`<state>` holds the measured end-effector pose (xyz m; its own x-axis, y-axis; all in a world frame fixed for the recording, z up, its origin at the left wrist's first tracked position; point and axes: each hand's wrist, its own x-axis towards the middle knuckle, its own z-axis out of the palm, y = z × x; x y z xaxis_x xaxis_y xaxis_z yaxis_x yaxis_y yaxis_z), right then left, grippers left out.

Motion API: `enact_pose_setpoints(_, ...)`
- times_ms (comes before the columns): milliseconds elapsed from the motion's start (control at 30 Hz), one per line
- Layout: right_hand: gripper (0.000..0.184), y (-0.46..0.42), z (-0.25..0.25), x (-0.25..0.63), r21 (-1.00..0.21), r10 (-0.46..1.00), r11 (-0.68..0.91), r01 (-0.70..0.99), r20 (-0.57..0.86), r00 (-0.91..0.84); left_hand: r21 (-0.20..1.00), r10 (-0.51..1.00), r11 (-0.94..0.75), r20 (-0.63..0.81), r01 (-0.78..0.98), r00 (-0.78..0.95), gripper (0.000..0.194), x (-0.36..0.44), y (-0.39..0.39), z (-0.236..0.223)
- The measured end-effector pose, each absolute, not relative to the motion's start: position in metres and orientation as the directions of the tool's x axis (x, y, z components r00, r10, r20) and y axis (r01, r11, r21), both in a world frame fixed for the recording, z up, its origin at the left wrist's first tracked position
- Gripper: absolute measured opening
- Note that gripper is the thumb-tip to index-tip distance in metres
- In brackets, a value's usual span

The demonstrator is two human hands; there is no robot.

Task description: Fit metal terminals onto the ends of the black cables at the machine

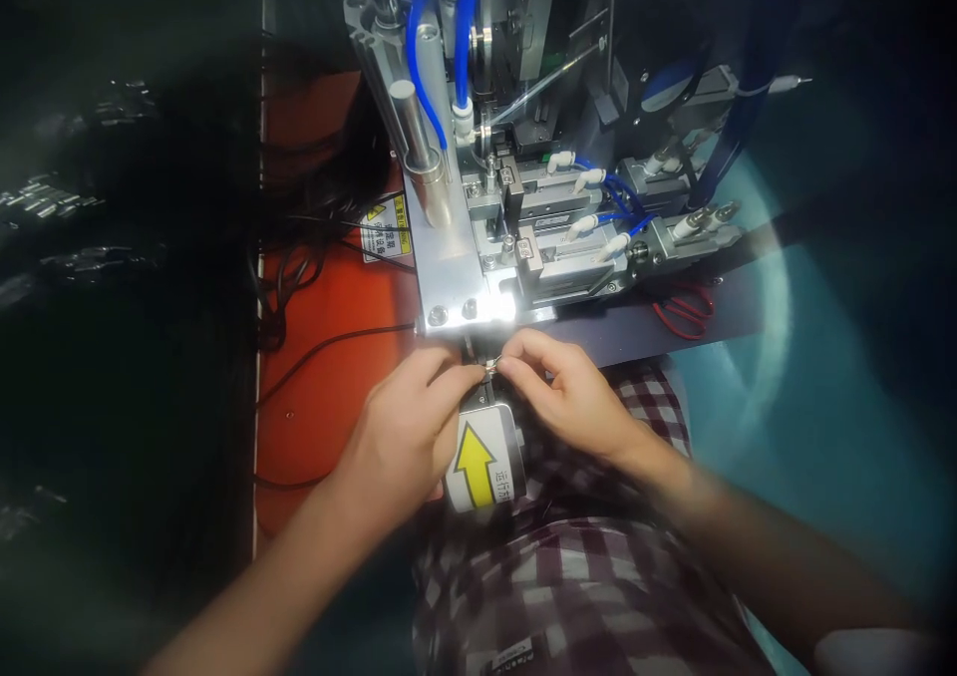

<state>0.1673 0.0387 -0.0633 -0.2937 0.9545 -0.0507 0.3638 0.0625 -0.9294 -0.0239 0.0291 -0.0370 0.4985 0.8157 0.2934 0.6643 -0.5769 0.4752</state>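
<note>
My left hand (411,417) and my right hand (564,392) meet at the near end of a metal machine (449,267). Between their fingertips is a small shiny metal piece (490,366), too small to name. The thumb and forefinger of each hand pinch at it, the left from one side and the right from the other. Directly below the fingertips, a narrow dark track leads to a white housing (482,457) marked with a yellow arrow. My left palm and lower fingers are partly hidden behind the back of that hand.
Pneumatic cylinders (572,257) with white fittings and blue tubes (468,38) fill the machine's right side. Red-handled scissors (684,312) lie on the dark plate at right. Black cables (288,277) run across the orange surface (336,307) at left, near a warning label (387,229).
</note>
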Motion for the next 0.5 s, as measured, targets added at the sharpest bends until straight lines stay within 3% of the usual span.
enact_pose_setpoints(367, 0.023, 0.0340, -0.0628, 0.1669, -0.967, 0.943, -0.144, 0.209, -0.198, -0.267, 0.463, 0.811, -0.585, 0.331, 0.666, 0.482, 0.026, -0.0212, 0.0300, -0.0431)
enact_pose_setpoints(500, 0.015, 0.0306, -0.0617, 0.1663, -0.968, 0.948, -0.185, 0.172, -0.222, -0.230, 0.459, 0.811, -0.585, 0.330, 0.669, 0.483, 0.026, -0.0213, 0.0295, -0.0437)
